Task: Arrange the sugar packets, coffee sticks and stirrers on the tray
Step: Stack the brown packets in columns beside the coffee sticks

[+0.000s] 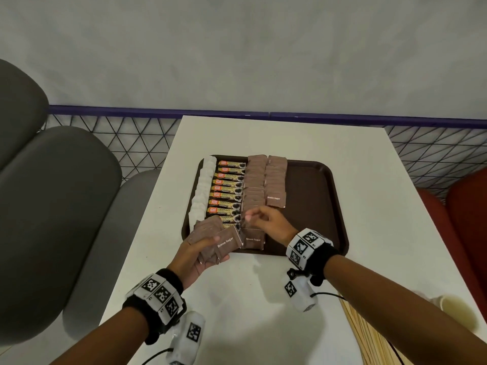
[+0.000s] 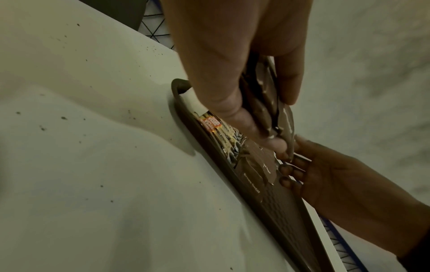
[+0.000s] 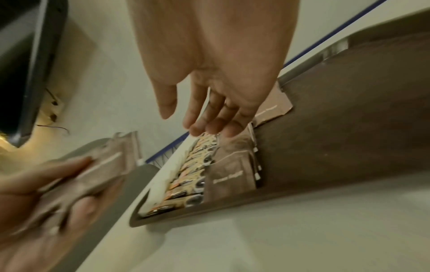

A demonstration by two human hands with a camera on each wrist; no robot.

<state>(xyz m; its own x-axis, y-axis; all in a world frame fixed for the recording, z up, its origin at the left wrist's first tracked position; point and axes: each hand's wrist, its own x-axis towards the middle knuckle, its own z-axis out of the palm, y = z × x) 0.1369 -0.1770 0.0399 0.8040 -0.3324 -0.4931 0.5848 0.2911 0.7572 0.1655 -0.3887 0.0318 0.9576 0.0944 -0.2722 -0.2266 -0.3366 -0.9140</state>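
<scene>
head overhead, wrists close, tray shared

Wooden stirrers and paper cup cut off at the head view's lower right edge; left hand and its brown sugar packets motion-blurred in the right wrist view.

White table; grey cushioned seats at left, red seat at right, wire mesh fence with purple rail behind.

Right hand hovers, fingers relaxed, over brown sugar packets on tray.
</scene>
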